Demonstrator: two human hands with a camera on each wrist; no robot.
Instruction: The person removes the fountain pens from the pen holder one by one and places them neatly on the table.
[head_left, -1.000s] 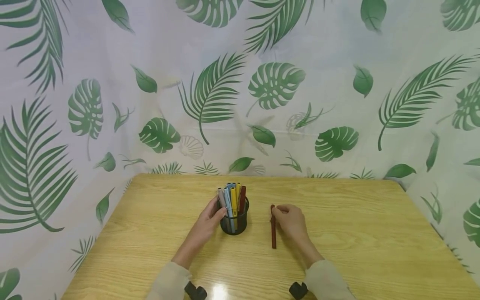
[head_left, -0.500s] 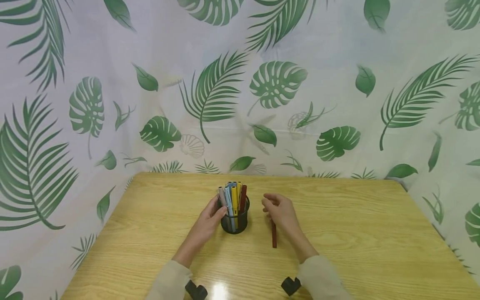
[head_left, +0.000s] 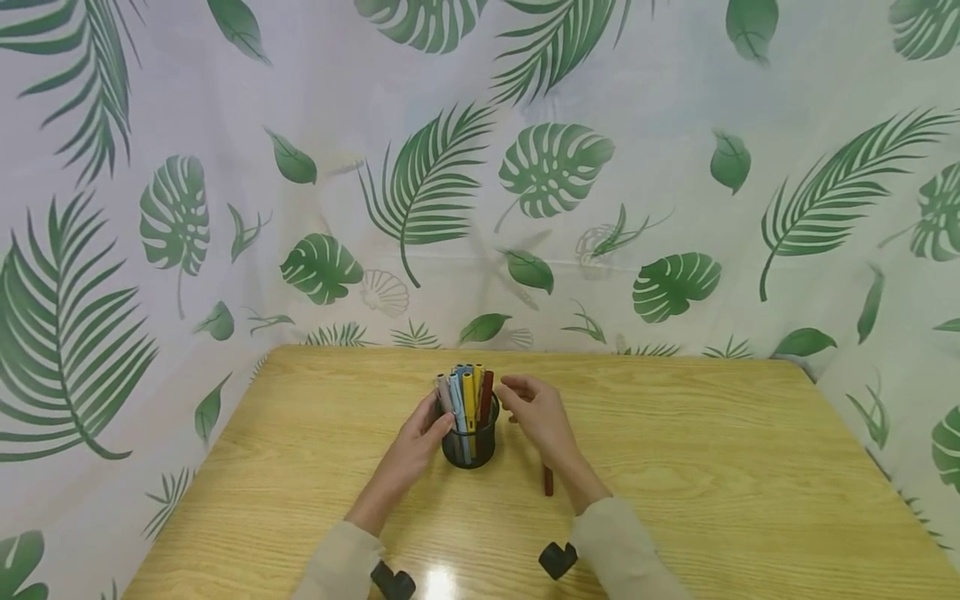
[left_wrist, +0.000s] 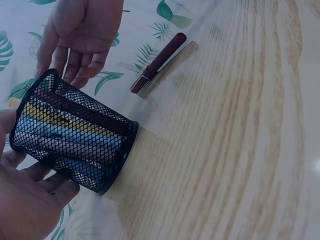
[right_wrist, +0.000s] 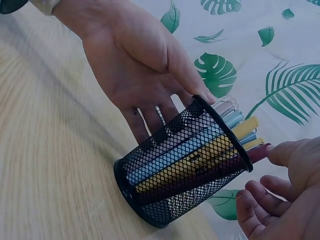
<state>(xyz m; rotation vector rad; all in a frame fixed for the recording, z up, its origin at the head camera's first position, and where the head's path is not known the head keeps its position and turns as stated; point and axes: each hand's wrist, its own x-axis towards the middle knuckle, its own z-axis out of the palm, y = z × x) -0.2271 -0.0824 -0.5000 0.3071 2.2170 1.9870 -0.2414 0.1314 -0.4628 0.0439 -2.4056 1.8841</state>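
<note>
A black mesh pen cup stands upright on the table, holding several capped pens in grey, light blue, blue, yellow and dark red. My left hand grips the cup's left side, thumb at the rim and fingers around the back, as the right wrist view shows. Beside the rim on the other side is my right hand, fingers loosely bent. Its thumb is at the top of the dark red pen in the cup; whether it touches is unclear. Another dark red pen lies on the table, partly hidden by my right arm in the head view.
The wooden table reaches back to a white cloth backdrop printed with green leaves. Black wrist cameras sit at both sleeves. A bright light reflection shows near the table's front.
My right hand has left the dark red pen on the table and moved left to the cup's rim. The pen stays lying there. My left hand keeps its grip on the cup.
</note>
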